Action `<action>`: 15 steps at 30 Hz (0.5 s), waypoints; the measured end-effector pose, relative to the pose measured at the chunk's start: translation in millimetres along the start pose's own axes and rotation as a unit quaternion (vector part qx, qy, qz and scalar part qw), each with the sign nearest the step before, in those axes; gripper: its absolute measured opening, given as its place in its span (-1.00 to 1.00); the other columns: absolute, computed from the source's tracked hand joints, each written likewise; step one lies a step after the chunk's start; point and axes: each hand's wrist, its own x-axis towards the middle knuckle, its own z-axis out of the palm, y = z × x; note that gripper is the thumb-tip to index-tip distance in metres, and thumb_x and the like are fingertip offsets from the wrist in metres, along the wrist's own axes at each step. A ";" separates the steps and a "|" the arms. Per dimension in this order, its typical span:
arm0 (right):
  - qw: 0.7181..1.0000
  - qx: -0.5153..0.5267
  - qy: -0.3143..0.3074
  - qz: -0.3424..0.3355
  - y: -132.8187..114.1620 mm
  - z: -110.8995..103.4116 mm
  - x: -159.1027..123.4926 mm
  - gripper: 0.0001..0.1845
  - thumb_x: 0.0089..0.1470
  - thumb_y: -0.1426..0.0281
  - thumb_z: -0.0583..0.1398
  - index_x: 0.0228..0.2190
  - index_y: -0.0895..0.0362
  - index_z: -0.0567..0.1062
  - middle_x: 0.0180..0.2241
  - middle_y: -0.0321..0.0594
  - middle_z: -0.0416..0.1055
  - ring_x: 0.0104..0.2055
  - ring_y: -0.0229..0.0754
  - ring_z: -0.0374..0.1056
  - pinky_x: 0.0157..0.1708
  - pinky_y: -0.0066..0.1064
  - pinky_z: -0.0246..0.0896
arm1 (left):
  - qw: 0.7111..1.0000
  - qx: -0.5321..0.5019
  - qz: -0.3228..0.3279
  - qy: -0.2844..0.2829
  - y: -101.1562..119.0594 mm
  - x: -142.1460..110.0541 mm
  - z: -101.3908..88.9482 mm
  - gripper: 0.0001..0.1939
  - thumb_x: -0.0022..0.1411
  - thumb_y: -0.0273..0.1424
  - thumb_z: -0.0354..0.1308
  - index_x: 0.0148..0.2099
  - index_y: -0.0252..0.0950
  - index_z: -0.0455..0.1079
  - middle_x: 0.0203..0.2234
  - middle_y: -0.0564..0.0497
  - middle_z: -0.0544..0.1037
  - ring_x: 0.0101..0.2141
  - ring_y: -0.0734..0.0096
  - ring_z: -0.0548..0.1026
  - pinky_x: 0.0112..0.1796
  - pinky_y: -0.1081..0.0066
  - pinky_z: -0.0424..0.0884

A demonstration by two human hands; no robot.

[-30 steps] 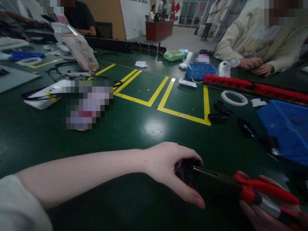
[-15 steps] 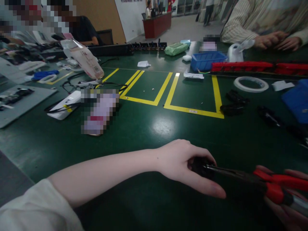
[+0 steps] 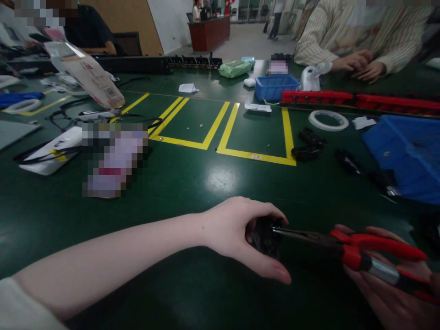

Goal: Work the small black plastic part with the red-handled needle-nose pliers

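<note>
My left hand (image 3: 237, 229) is wrapped round a small black plastic part (image 3: 266, 238) low over the near side of the green table, its thumb along the near side. From the right, my right hand (image 3: 381, 284) grips long-nose pliers (image 3: 347, 247) with red and black handles. The plier tips touch the upper face of the black part; whether they pinch anything there is too small to tell. The fingers of my right hand lie around the handles and are partly hidden behind them.
Several black parts (image 3: 309, 144) lie at the right by a large blue bin (image 3: 409, 156). A tape roll (image 3: 328, 120), a small blue tray (image 3: 275, 87) and red strips (image 3: 316, 97) are farther back. A phone (image 3: 117, 160) and a bottle (image 3: 89, 78) are at left. A person sits opposite.
The view has turned to the right, so the table things appear farther left. More of my right hand and the pliers shows. The plier tips remain at the black part.
</note>
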 end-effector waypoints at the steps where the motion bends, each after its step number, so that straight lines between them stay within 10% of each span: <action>1: 0.999 0.000 0.026 0.024 -2.5 5.2 -4.6 -0.47 -0.02 0.07 0.20 0.03 -0.17 0.43 0.02 -0.23 0.47 -0.10 0.02 0.48 -0.36 -0.42 0.52 | 1.000 0.003 0.001 -0.007 -0.4 0.2 -0.8 -0.35 -0.14 -0.04 0.41 -0.03 -0.26 0.44 -0.18 -0.06 0.52 -0.24 0.25 0.46 -0.32 0.42 0.36; 9: 0.988 0.031 0.110 0.109 -21.3 30.1 -13.8 -0.27 -0.32 0.00 0.30 -0.01 -0.16 0.45 0.02 -0.18 0.47 -0.11 0.08 0.48 -0.41 -0.44 0.48 | 0.999 0.004 -0.009 -0.047 1.5 2.3 -3.2 -0.35 -0.03 0.10 0.28 -0.07 -0.31 0.45 -0.40 0.00 0.50 -0.42 0.40 0.41 -0.42 0.46 0.29; 15: 0.991 -0.002 0.059 0.120 -18.8 12.3 -3.0 -0.29 -0.37 -0.04 0.28 -0.11 -0.05 0.52 -0.13 0.00 0.54 -0.25 0.17 0.51 -0.53 -0.32 0.48 | 0.999 -0.007 -0.019 -0.041 3.6 2.1 -3.8 -0.36 -0.06 0.05 0.33 -0.04 -0.29 0.45 -0.27 -0.04 0.52 -0.31 0.30 0.46 -0.34 0.42 0.35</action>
